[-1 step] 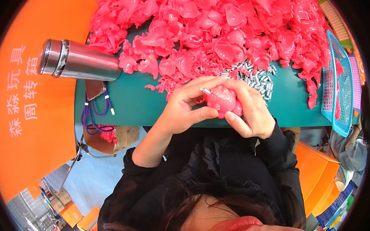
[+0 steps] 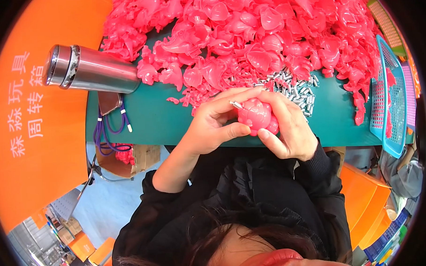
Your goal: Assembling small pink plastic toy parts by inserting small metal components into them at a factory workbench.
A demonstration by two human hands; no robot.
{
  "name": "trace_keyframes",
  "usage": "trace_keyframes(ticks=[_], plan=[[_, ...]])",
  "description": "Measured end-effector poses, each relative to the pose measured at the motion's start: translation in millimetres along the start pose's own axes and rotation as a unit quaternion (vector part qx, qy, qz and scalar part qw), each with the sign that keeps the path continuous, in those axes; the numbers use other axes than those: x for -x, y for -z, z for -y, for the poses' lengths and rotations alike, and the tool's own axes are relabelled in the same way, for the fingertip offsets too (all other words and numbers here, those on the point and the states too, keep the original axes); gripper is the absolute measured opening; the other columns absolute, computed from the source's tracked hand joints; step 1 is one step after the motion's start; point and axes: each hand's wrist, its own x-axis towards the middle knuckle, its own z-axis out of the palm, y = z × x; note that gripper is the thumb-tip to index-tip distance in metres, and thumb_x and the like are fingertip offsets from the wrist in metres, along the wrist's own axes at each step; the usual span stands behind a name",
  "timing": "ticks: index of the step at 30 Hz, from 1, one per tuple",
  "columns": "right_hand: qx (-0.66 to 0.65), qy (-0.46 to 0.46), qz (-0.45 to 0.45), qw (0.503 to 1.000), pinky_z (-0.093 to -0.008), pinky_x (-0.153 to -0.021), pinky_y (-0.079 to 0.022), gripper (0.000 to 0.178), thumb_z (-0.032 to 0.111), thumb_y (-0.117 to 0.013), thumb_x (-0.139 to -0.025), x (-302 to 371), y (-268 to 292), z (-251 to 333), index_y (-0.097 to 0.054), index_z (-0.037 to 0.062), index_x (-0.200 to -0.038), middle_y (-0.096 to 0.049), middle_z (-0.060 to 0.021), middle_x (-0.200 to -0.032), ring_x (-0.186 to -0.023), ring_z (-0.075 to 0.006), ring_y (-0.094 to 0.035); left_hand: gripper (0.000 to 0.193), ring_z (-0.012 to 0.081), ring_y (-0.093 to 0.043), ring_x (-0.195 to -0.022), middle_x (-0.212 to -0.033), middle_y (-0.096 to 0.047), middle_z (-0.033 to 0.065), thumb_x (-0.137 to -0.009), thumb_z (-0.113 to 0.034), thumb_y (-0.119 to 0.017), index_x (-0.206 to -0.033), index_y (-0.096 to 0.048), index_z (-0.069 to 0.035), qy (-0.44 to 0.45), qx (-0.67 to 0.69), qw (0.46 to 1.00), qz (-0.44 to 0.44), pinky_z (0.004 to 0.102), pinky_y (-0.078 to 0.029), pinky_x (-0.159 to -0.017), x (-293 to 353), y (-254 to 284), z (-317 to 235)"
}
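A glossy pink, rounded, hollow-looking plastic part (image 2: 255,113) is held between my two hands just over the near edge of the green table. My left hand (image 2: 212,121) grips its left side, with the thumb along the lower front. My right hand (image 2: 292,125) curls round its right side, fingers over the top and thumb underneath. A small silver metal pin (image 2: 236,104) sticks out at the upper left, by my left fingers; whether it sits in the part I cannot tell. Just beyond my right hand lies a pile of small silver metal cylinders (image 2: 305,94).
A large heap of pink plastic parts (image 2: 265,23) covers the far side of the green table (image 2: 175,120). At left lie a steel flask (image 2: 103,71) and a dark flat object (image 2: 109,103) with a purple cord. A blue basket (image 2: 376,108) leans at right. Below stands a cardboard box (image 2: 147,158).
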Motion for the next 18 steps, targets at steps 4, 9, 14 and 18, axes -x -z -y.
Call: trace_keyframes(ticks=[4, 9, 14, 18], plan=[[0.001, 0.008, 0.017, 1.0, -0.0385, -0.072, -0.049, 0.054, 0.028, -0.072, -0.076, -4, 0, 2, -0.049, -0.0012, -0.116, -0.06, -0.0183, -0.096, -0.081, -0.0354, -0.059, 0.058, 0.0172, -0.051, -0.109, -0.12, -0.05, 0.0087, -0.075, -0.014, -0.077, -0.128, -0.054, -0.003, -0.041, 0.034, 0.999, 0.009, 0.0297, -0.042, -0.093, 5, -6, 10], [-0.193, -0.048, -0.008, 0.98, -0.0343, -0.071, -0.05, 0.051, 0.04, -0.065, -0.08, 8, -12, -9, -0.053, 0.0014, -0.111, -0.061, -0.0156, -0.09, -0.079, -0.0312, -0.064, 0.052, 0.0128, -0.051, -0.099, -0.106, -0.054, 0.0046, -0.077, -0.02, -0.077, -0.122, -0.057, -0.003, -0.076, -0.092, 0.993, -0.01, 0.0281, -0.044, -0.087, 4, -11, 8], [-0.239, -0.135, -0.023, 0.961, -0.0328, -0.076, -0.048, 0.059, 0.052, -0.046, -0.087, 3, -4, 2, -0.053, -0.0027, -0.106, -0.063, -0.0145, -0.09, -0.082, -0.0244, -0.064, 0.038, 0.0129, -0.058, -0.08, -0.092, -0.059, 0.0065, -0.08, -0.031, -0.073, -0.099, -0.059, -0.001, -0.035, -0.093, 0.994, -0.039, 0.0265, -0.048, -0.069, 5, -4, 11], [-0.139, -0.117, -0.003, 0.983, -0.0334, -0.076, -0.048, 0.043, 0.033, -0.05, -0.084, -5, 3, 8, -0.056, -0.0025, -0.107, -0.063, -0.0168, -0.093, -0.084, -0.0295, -0.065, 0.036, 0.023, -0.06, -0.066, -0.072, -0.056, 0.0098, -0.081, -0.035, -0.07, -0.09, -0.058, -0.003, -0.066, -0.301, 0.951, -0.034, 0.0303, -0.046, -0.058, 6, -6, 9]])
